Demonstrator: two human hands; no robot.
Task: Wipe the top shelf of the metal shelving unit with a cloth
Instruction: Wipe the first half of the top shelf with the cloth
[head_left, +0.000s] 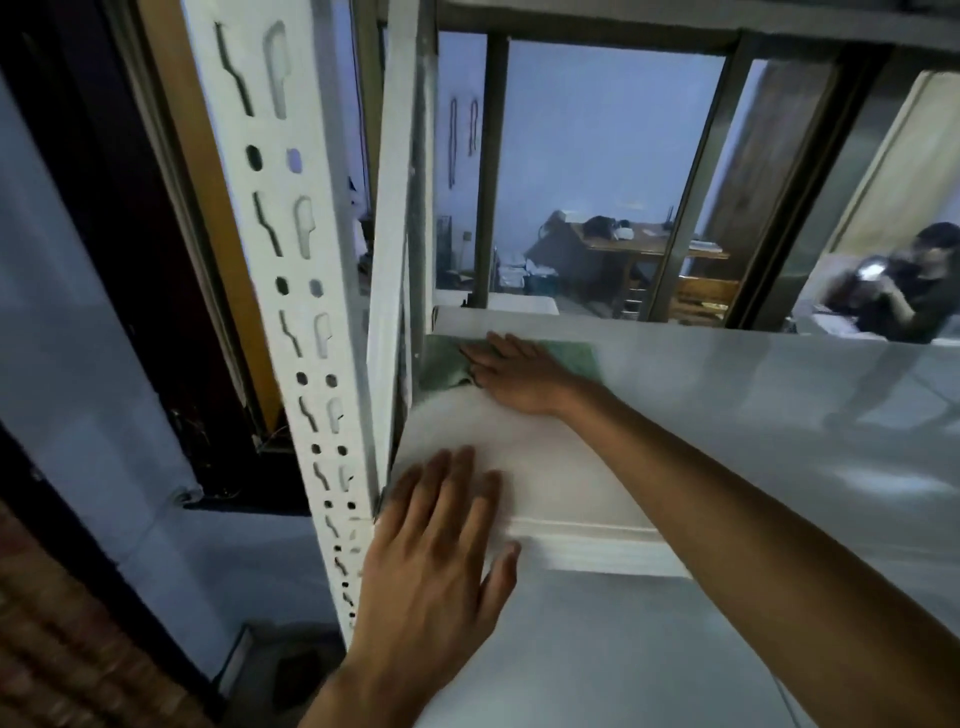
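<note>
Nearest the camera, the left hand (436, 540) is lying flat and open on the front edge of the top shelf (727, 467), fingers spread and holding nothing, its fingertips reaching onto the white surface just beside the perforated upright post (306, 322) of the shelving unit. Below that front lip, a lower white panel (597, 649) is showing. The shelf surface itself is smooth, pale and glossy, picking up soft reflections toward the right.

Farther in, the right arm is stretching diagonally across the shelf from the lower right, and the right hand (519, 376) is pressing palm down, fingers extended and slightly apart, on the green cloth (447, 366). The cloth is lying at the back left corner of the shelf, close against the rear upright; part of it is bunching to the left of the fingers and part is sticking out flat to the right of the hand along the back edge. The two hands are well apart, the left near the front edge and the right at the rear.

Beyond the shelf, a dark-framed window (691, 182) is looking into a dim bluish room with a cluttered wooden desk (639, 244), and a person (914, 291) is sitting at the far right.
</note>
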